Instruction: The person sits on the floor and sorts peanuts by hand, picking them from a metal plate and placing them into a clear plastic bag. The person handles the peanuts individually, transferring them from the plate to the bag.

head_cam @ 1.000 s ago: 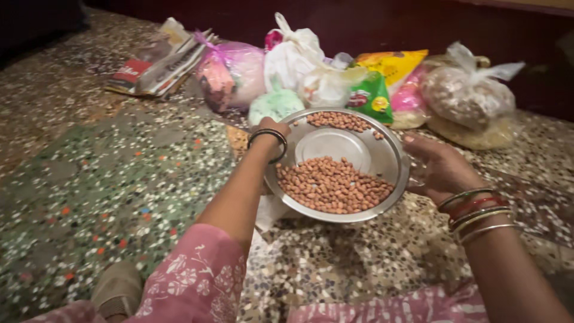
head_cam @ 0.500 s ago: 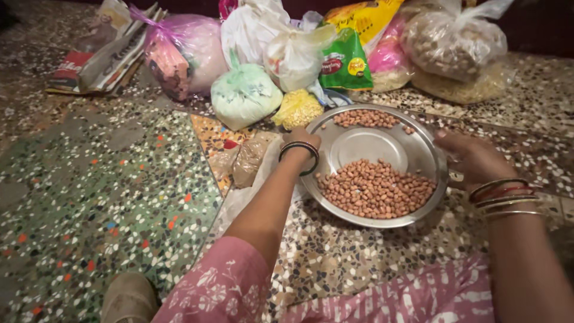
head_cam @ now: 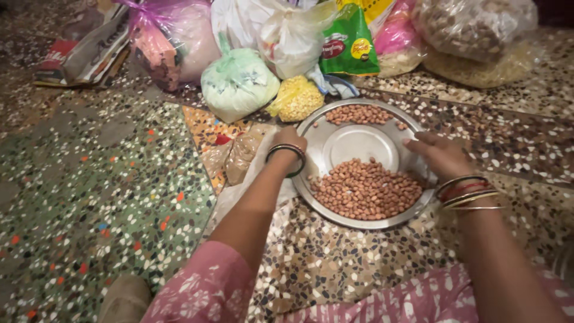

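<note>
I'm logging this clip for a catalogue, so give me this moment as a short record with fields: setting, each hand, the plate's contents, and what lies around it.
Setting: speckled terrazzo floor, seen from above
Plate: round steel plate on the floor
Contents: large heap of peanuts on the near side, small heap at the far rim
Left hand: grips the plate's left rim
Right hand: over the plate's right side, fingers reaching inward
Around: pale green bag, small yellow bag, green packet, newspapers

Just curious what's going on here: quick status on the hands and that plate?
Left hand grips steel plate at its left rim. Right hand over right rim, fingers inside, grip unclear. Peanuts in two heaps. Tied bags behind plate.
</note>
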